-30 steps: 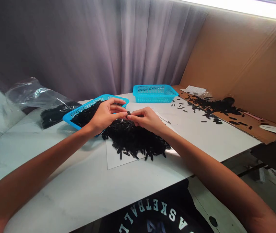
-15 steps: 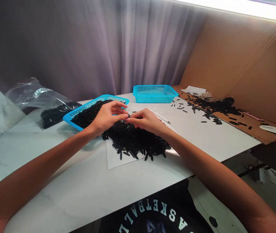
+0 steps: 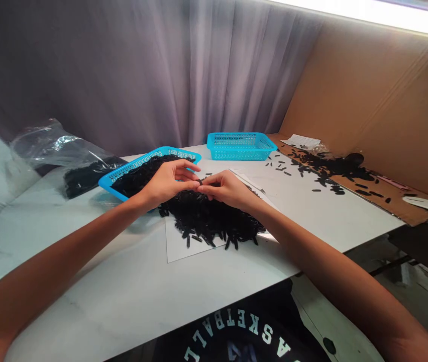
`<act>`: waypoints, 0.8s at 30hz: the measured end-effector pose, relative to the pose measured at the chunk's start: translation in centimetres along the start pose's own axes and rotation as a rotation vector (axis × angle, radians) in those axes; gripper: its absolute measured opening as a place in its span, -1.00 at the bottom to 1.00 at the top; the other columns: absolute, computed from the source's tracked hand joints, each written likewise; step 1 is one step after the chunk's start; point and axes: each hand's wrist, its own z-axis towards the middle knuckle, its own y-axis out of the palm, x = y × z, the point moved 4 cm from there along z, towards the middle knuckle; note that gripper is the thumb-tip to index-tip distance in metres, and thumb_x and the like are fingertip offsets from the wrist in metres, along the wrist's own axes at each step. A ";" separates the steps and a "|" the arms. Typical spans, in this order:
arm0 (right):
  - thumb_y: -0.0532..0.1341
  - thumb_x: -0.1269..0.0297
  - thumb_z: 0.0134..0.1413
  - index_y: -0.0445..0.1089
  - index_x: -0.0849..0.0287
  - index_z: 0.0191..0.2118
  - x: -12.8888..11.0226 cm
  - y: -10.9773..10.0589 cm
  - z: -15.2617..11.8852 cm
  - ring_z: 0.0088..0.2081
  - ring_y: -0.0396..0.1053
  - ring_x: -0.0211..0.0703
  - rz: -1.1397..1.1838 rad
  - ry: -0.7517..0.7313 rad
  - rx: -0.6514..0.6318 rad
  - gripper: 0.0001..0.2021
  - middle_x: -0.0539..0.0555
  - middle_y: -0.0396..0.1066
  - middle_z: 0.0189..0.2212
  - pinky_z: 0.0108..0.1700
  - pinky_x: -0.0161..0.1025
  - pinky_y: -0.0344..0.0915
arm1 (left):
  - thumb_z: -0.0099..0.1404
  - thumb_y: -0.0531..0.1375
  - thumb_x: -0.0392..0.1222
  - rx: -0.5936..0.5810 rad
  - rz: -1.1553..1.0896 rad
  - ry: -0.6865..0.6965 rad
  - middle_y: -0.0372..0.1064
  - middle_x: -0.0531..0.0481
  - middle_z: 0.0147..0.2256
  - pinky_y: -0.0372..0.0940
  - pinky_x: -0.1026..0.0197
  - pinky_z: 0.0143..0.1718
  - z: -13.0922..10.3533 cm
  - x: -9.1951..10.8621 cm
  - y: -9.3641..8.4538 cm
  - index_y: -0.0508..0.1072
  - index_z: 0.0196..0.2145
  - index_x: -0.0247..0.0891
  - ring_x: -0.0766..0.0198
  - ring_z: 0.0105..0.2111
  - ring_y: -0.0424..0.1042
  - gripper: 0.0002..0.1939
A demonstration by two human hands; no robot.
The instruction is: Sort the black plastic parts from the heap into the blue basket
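Note:
My left hand point(image 3: 171, 179) and my right hand point(image 3: 224, 188) meet above a heap of small black elongated pieces point(image 3: 214, 218). Thumbs and forefingers of both hands pinch one small black piece point(image 3: 199, 182) between them; most of it is covered by the fingertips. The other fingers of my left hand are loosely stretched out, while those of my right hand curl in. Under the heap lies a white sheet point(image 3: 174, 250). Beside my left hand a blue basket point(image 3: 114, 193) is filled with more of the black pieces.
A second blue basket point(image 3: 242, 155) stands at the back. Black pieces lie scattered at the right on cardboard point(image 3: 413, 213), near a paper slip point(image 3: 300, 141). A clear plastic bag point(image 3: 61, 146) with black contents is at the left. The table's front edge runs below my arms.
Both hands stay pinched together over the heap, with only slight finger movement at the small black piece. The whole view has shifted very slightly.

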 end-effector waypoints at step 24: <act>0.21 0.12 0.17 0.39 0.26 -0.55 -1.1 0.2 -0.2 -0.56 0.10 -0.36 0.010 -0.026 -0.005 -0.64 -0.07 0.24 -0.65 -0.42 -0.30 -0.01 | 0.04 0.42 -0.16 0.015 0.138 0.018 0.60 -0.05 -0.35 0.38 0.17 -0.16 -0.7 1.3 0.2 0.64 -0.34 -0.26 0.17 -0.27 0.54 -0.80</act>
